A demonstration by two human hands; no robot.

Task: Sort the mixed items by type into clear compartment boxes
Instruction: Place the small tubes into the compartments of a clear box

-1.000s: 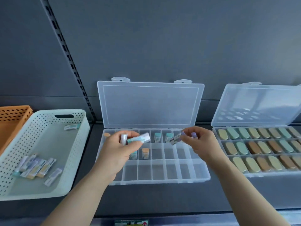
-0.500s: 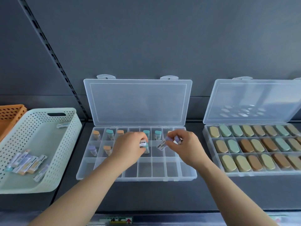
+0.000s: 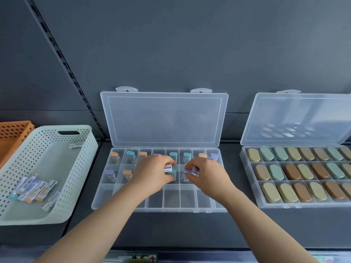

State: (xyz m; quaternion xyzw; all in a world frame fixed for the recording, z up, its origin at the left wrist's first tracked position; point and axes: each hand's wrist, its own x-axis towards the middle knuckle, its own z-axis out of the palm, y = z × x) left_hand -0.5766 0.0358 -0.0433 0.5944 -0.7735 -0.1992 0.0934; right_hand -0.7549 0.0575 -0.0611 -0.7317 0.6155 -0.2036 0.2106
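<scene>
Clear glossy plastic compartment box (image 3: 121, 198), perforated matt plastic basket (image 3: 83, 168), matt grey shelf (image 3: 171, 228)

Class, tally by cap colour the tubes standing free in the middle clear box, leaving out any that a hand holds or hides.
Orange caps: 4
Teal caps: 3
Purple caps: 2
Total: 9
One more cap shows only partly behind the left hand, so it is left out.

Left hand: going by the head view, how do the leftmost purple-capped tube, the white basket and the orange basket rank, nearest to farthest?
From the left hand:
1. leftmost purple-capped tube, middle row, to its left.
2. white basket, farther left.
3. orange basket, far left edge.
</scene>
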